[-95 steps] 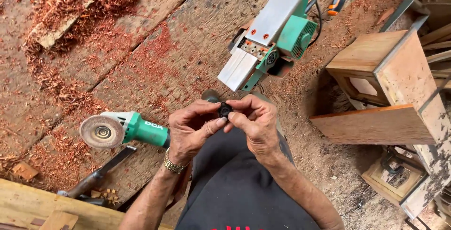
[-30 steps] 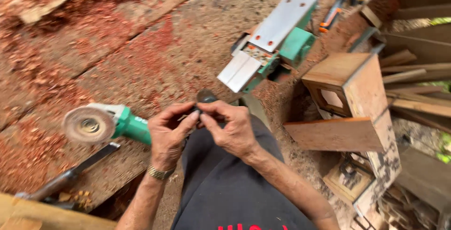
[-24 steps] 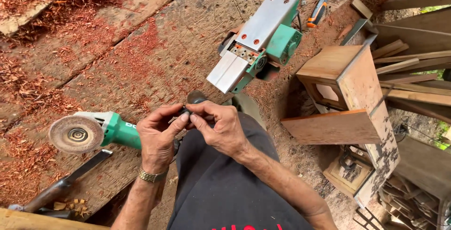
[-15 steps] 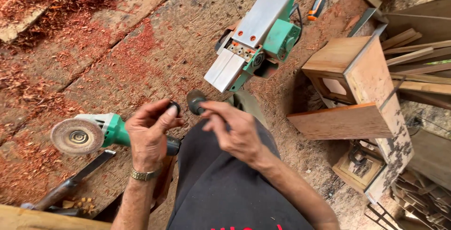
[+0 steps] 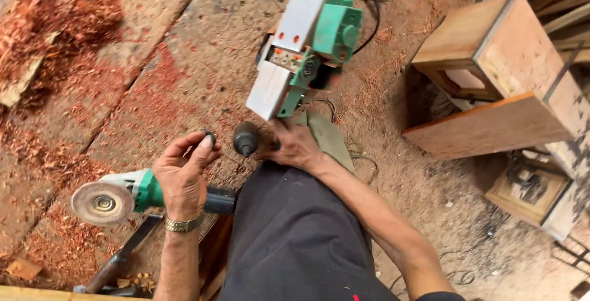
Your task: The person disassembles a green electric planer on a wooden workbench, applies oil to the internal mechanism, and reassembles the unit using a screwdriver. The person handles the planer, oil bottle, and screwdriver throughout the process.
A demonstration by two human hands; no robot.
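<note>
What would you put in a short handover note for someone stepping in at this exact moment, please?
Left hand: raised, pinching a small dark ring at its fingertips.
Right hand: grip on a dark round-ended part, low by the grey cloth.
Nearby: green angle grinder on the shaving-strewn boards under the left hand; green electric planer beyond the hands.
Done: ring and dark part are apart.
Left: both pieces in hand, neither set down.

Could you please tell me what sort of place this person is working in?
Most likely a woodworking shop: reddish wood shavings litter the floor, a green electric planer and an angle grinder lie nearby, and an unfinished wooden box stands at right.
</note>
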